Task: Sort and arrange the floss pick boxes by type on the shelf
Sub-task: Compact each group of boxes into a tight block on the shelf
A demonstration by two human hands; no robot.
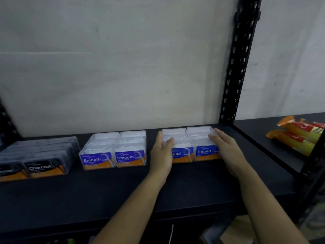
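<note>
While the Charcoal boxes point(40, 155) and Smooth boxes point(114, 150) sit grouped leftward on the shelf point(105, 191), the left hand point(162, 152) lays straight, closed fingers against the Round boxes point(190, 143), whose rows run back toward the wall, directly between it and the right hand point(226, 148), fingers straight, slightly parted, on their right flank

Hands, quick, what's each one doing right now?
Left hand: open, fingers straight, pressing the left side of the Round boxes.
Right hand: open, pressing their right side.
</note>
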